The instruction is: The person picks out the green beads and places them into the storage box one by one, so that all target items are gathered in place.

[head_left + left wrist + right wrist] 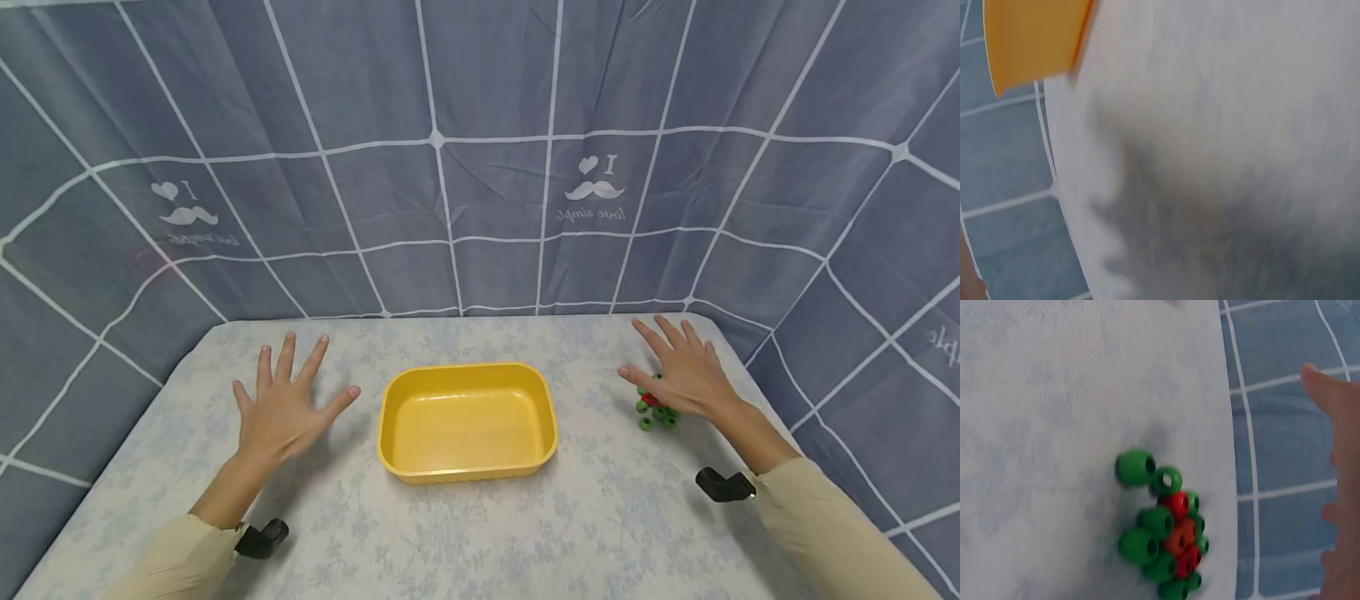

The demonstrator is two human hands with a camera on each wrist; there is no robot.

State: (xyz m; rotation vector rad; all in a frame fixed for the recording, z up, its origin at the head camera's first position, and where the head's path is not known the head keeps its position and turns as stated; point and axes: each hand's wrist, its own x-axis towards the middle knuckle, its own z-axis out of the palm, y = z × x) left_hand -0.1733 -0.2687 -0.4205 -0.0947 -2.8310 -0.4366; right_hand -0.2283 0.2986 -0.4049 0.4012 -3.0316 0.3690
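Observation:
Spread wide, my left hand [281, 414] hovers to the left of a yellow rectangular tray [467, 477], touching nothing. My right hand [688, 375] is also spread, held above a small heap of green beads [646, 424] and red beads [649, 400] on the right side. In the right wrist view the green beads [1137, 545] are barrel-shaped with holes, clustered around red beads [1175, 503] and orange-red ones. The right hand partly hides the heap in the head view. Only a corner of the tray [1038, 44] shows in the left wrist view.
A pale, blue-patterned cloth [330, 533] covers the table. Behind it and along both sides hangs a blue-grey curtain [495, 192] with white grid lines. Black wrist devices [262, 539] protrude by both beige sleeves [832, 525].

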